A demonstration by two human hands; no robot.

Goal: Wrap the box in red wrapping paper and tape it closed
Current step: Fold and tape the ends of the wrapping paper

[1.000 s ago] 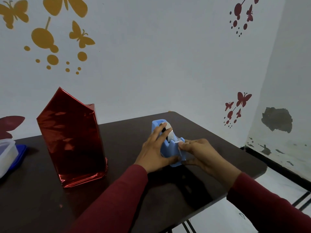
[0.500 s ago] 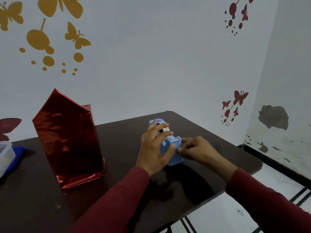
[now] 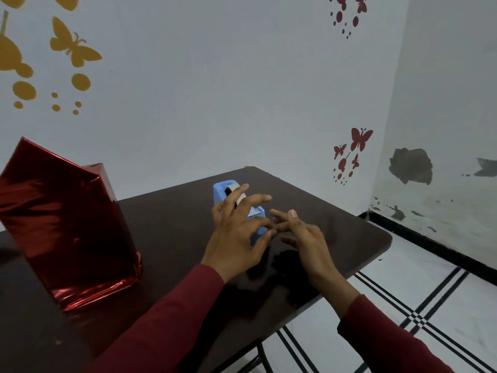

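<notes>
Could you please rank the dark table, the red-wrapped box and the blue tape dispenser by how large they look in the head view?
1. dark table
2. red-wrapped box
3. blue tape dispenser, partly hidden by the left hand

Bare table point(image 3: 172, 238) btwn box point(image 3: 67, 224) (left) & dispenser point(image 3: 223, 192)

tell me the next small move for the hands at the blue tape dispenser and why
Probably pinch the tape end with the right hand and pull a strip: both hands sit open at the dispenser, the left hand over it, and the wrapped box's top flap stands untaped.
</notes>
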